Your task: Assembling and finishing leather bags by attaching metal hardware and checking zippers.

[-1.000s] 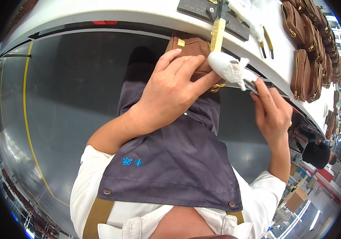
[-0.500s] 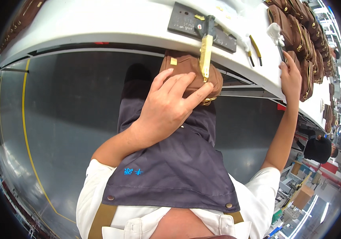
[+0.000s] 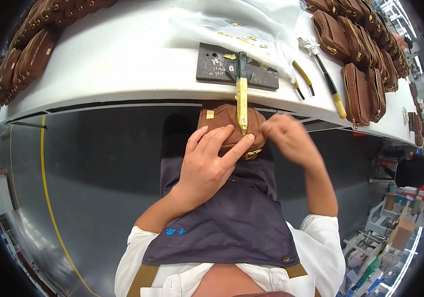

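Observation:
Over my lap, at the table's front edge, is a brown zipped bag (image 3: 224, 113) with a small yellow tag and a gold-coloured buckle. A bar wrapped in yellow tape (image 3: 241, 99) runs from the table over the bag, with small gold-coloured metal at its tip. My left hand (image 3: 207, 166) holds the bag from above, its fingers and thumb against the leather beside that tip. Close to the bag's right side is my right hand (image 3: 291, 138), fingers curled and smeared by motion; whether it touches the bag or holds anything is unclear.
A dark metal plate (image 3: 212, 64) carries the bar. Clear plastic (image 3: 192, 27) with gold-coloured pieces lies behind it. To the right are yellow-handled tweezers (image 3: 303, 73) and a black rod with a yellow grip (image 3: 328, 76). Brown bags (image 3: 355, 94) line both table ends. A person (image 3: 411, 169) is far right.
My right hand has left the black rod on the table and moved left to the bag's side. My left hand stays on the bag. The whole view has shifted.

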Demonstrator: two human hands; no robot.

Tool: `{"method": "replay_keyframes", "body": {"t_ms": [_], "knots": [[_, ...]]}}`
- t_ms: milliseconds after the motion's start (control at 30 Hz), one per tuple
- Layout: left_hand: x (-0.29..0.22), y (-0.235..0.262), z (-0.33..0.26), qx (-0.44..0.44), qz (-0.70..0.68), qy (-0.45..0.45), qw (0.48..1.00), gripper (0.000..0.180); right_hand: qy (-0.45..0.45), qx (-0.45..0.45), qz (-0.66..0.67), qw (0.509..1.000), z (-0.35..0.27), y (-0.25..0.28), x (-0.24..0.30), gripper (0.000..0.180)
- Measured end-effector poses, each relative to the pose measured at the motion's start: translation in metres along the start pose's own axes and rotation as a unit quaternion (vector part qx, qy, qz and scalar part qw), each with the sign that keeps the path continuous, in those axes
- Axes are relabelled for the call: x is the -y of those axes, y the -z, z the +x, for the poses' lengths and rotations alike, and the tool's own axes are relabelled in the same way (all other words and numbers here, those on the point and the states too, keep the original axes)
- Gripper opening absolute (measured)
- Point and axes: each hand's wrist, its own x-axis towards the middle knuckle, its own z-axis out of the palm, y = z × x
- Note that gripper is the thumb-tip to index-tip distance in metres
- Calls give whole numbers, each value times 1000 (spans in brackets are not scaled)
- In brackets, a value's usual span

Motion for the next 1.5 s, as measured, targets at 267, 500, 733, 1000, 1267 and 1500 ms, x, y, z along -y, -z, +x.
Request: {"method": "replay_keyframes", "body": {"t_ms": [267, 500, 733, 1000, 1267, 1500], "knots": [[-3, 24, -5, 45, -95, -48, 993, 54, -46, -9, 343, 938, -21, -18, 16, 15], [7, 12, -2, 161, -135, -48, 976, 46, 288, 44, -41, 956, -25, -15, 37, 13], [34, 15, -26, 132, -236, 180, 946, 23, 192, -242, -25, 951, -23, -68, 29, 32], [28, 37, -39, 9, -437, 395, 808, 30, 97, -177, 167, 965, -4, -112, 32, 51], [13, 45, -51, -16, -226, 302, 926, 15, 104, -150, 274, 944, 2, -119, 37, 42], [13, 47, -48, -82, -153, 201, 964, 15, 76, -123, 345, 927, 0, -115, 42, 26]]}}
